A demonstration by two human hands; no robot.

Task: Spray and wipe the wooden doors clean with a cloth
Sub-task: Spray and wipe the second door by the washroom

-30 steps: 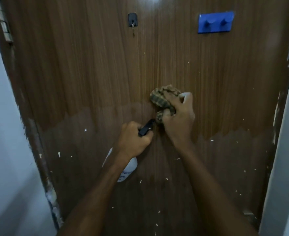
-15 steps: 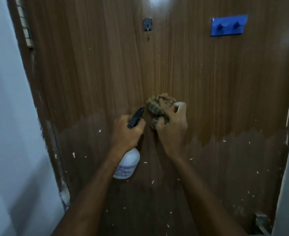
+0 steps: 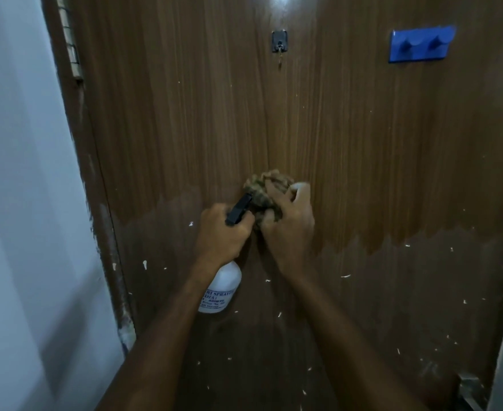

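Over the last second the spray bottle (image 3: pixel 222 287) nozzle swung up from pointing right to about 1 o'clock, now touching the cloth (image 3: pixel 266 192). Left hand (image 3: pixel 222 232) stayed clenched around the trigger neck; right hand (image 3: pixel 288 229) kept grasping the bunched cloth against the wooden door (image 3: pixel 185 129). Likely wetting the cloth, wiping paused. Open door surface lay toward 12; hinge edge (image 3: pixel 72 54) at 10, black hook (image 3: pixel 279 41) and blue hook rack (image 3: pixel 419 44) up top.

Spray bottle (image 3: pixel 222 289) label blurred, neck hidden inside left hand (image 3: pixel 222 232)
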